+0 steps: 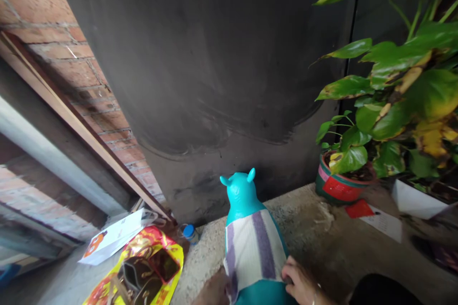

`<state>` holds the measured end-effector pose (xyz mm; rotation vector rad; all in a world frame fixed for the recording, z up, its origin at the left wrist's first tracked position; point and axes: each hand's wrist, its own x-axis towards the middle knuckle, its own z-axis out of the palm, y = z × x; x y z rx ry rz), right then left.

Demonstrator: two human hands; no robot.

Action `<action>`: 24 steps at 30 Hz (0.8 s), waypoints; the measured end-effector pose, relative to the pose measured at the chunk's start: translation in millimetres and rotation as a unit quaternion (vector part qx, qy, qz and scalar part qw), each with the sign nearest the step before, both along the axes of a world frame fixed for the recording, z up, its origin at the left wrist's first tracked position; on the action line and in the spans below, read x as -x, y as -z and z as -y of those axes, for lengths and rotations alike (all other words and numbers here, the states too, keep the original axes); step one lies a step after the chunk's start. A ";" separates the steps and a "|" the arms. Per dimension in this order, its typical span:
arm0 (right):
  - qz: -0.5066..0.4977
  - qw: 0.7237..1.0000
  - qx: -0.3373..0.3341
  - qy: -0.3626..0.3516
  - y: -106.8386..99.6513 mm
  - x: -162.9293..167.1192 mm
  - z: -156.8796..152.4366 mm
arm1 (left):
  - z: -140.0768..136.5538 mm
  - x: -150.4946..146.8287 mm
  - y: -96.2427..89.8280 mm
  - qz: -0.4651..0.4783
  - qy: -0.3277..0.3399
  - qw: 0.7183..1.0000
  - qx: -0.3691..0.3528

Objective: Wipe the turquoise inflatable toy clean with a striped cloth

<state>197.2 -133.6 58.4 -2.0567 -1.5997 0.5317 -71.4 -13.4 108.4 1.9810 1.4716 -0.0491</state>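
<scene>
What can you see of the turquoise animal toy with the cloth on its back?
The turquoise animal toy looks like smooth, glossy plastic or rubber, with two small ears on a rounded head. It stands upright on the concrete floor, facing the dark wall. A white cloth with purple stripes lies draped over its back. The left hand touches the cloth's left edge, the right hand its right edge. Its lower body is cut off by the frame.

One teal toy animal [246,200], one striped cloth [255,248], two hands.
</scene>
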 end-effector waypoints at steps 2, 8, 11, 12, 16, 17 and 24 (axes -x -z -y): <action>0.014 1.000 0.005 0.021 -1.7 -3.3 -11.5 | -4.8 -3.8 4.2 -0.007 -0.004 1.000 -0.006; 0.038 0.997 -0.018 0.057 -17.8 7.0 -77.9 | -23.0 -35.2 21.5 0.017 0.000 0.999 -0.041; 0.068 0.995 0.019 0.073 -7.4 31.8 -98.3 | -18.3 -54.7 36.8 0.002 0.009 1.000 -0.024; 0.082 0.993 0.041 0.076 -1.6 39.9 -102.2 | -16.2 -60.9 40.9 -0.010 0.008 1.000 -0.009; 0.125 0.985 0.096 0.073 17.5 57.3 -113.5 | -16.3 -80.3 45.2 -0.066 -0.027 0.996 0.044; 0.133 0.984 0.098 0.074 19.3 57.6 -116.9 | -19.0 -83.2 43.7 -0.075 -0.031 0.995 0.049; 0.144 0.980 0.110 0.078 5.5 53.7 -134.3 | -35.2 -83.9 41.7 -0.079 -0.016 0.995 0.058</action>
